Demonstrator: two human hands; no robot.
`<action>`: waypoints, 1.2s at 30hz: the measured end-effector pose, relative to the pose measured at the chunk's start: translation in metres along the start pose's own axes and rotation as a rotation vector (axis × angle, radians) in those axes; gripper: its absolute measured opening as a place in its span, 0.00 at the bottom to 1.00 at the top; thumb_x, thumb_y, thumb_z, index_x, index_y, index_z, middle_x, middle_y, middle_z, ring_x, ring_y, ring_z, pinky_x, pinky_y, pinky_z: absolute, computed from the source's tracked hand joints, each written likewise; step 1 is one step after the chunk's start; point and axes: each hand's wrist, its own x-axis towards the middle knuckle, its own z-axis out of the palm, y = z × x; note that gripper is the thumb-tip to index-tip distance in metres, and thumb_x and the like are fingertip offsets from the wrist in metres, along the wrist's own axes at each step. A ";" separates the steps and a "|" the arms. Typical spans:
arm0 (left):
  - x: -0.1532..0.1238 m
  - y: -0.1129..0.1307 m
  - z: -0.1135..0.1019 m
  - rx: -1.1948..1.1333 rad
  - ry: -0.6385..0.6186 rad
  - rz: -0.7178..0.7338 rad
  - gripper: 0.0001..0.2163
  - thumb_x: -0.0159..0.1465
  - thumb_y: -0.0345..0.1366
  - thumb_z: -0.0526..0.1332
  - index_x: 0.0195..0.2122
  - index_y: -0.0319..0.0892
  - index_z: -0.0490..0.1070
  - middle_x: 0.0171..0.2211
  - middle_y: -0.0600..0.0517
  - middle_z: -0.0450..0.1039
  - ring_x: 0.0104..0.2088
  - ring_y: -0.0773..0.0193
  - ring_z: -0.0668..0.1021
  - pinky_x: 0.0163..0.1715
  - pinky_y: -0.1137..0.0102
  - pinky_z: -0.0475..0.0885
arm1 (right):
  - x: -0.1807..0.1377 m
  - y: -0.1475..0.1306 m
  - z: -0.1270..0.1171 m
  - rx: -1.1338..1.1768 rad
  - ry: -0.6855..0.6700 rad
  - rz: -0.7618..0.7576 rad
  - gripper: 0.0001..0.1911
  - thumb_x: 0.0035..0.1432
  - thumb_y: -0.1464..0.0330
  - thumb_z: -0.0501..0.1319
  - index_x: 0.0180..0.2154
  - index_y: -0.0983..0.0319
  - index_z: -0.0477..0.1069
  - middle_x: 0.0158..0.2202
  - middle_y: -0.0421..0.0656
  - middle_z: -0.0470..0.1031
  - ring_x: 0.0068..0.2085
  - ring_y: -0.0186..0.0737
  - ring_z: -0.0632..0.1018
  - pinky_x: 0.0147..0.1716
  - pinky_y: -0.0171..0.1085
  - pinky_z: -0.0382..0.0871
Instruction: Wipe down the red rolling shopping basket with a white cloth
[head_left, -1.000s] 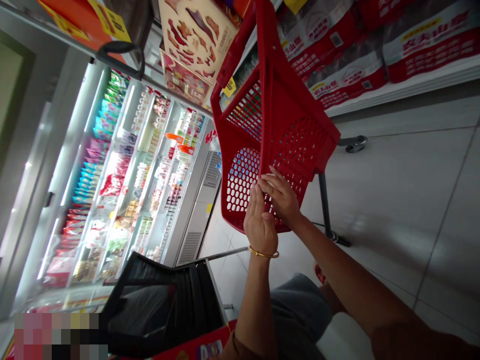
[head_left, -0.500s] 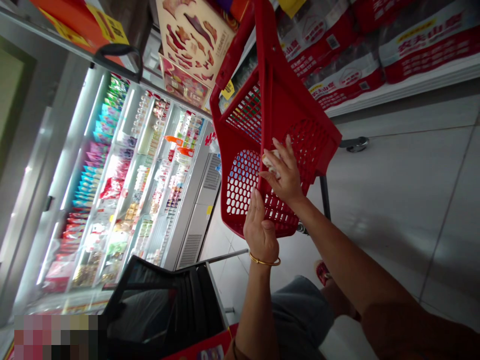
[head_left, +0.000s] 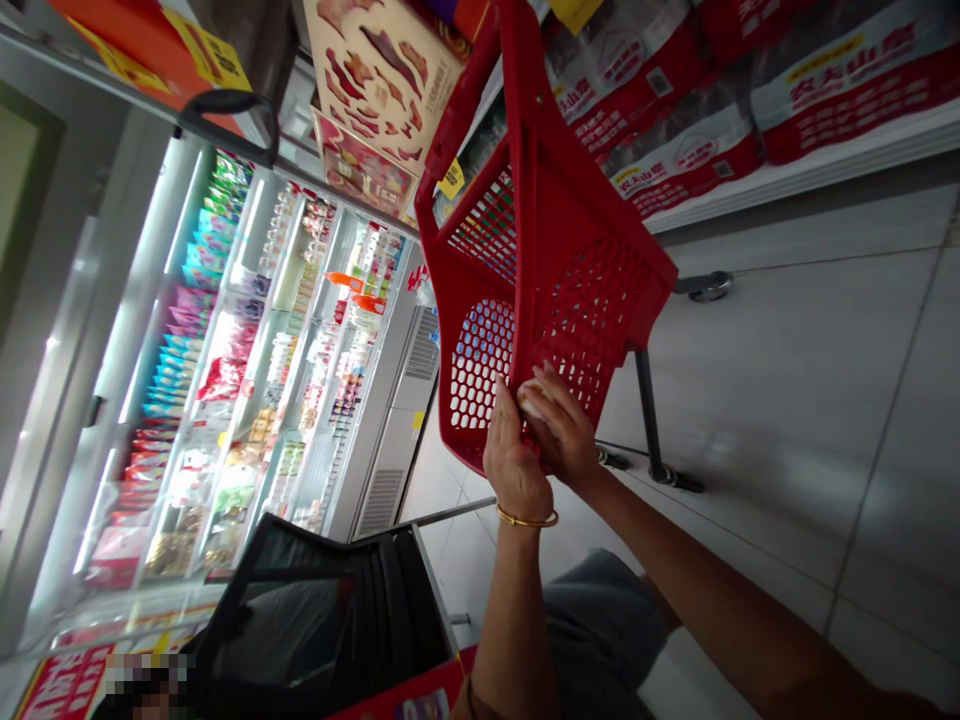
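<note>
A red plastic shopping cart basket (head_left: pixel 574 170) with perforated sides fills the middle of the head view. Against its near lower rim rests my left hand (head_left: pixel 516 462), a gold bangle on the wrist, with the fingers straight and held flat along the edge. Just to the right, my right hand (head_left: pixel 561 425) is closed over a small crumpled whitish wipe (head_left: pixel 529 400), pressed to the same rim beside my left fingers. Most of the wipe is hidden under the fingers, and the two hands are close together, seemingly touching.
Shrink-wrapped bottle packs (head_left: pixel 675 150) line a low shelf at upper right. Lit refrigerated shelves (head_left: pixel 277 340) stand at left. A black crate-like bin (head_left: pixel 300 610) is at lower left, and a printed box (head_left: pixel 382 70) above. The cart's caster (head_left: pixel 711 287) touches pale floor tiles.
My right hand has slid down the cart rim with the wipe, towards my left hand, and its fingers have closed more. My left hand has stayed nearly in place.
</note>
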 end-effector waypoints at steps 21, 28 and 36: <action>0.005 -0.005 0.001 -0.027 0.002 0.099 0.40 0.67 0.60 0.30 0.67 0.36 0.56 0.66 0.40 0.60 0.67 0.54 0.63 0.66 0.60 0.59 | 0.021 0.028 0.011 0.100 -0.048 -0.110 0.24 0.68 0.71 0.53 0.61 0.45 0.63 0.62 0.37 0.69 0.69 0.44 0.59 0.64 0.53 0.65; 0.002 -0.009 0.001 0.100 0.015 0.131 0.28 0.72 0.49 0.39 0.67 0.39 0.55 0.65 0.42 0.62 0.66 0.57 0.64 0.65 0.62 0.61 | 0.068 0.037 0.004 0.018 -0.012 -0.001 0.19 0.69 0.68 0.52 0.57 0.48 0.69 0.60 0.39 0.71 0.67 0.42 0.63 0.65 0.51 0.65; 0.003 -0.028 0.000 0.154 0.124 0.138 0.21 0.70 0.31 0.51 0.63 0.44 0.63 0.58 0.45 0.72 0.57 0.61 0.75 0.57 0.67 0.72 | 0.073 0.037 -0.001 0.022 -0.124 -0.021 0.19 0.67 0.66 0.56 0.59 0.50 0.66 0.64 0.41 0.65 0.68 0.45 0.60 0.65 0.55 0.63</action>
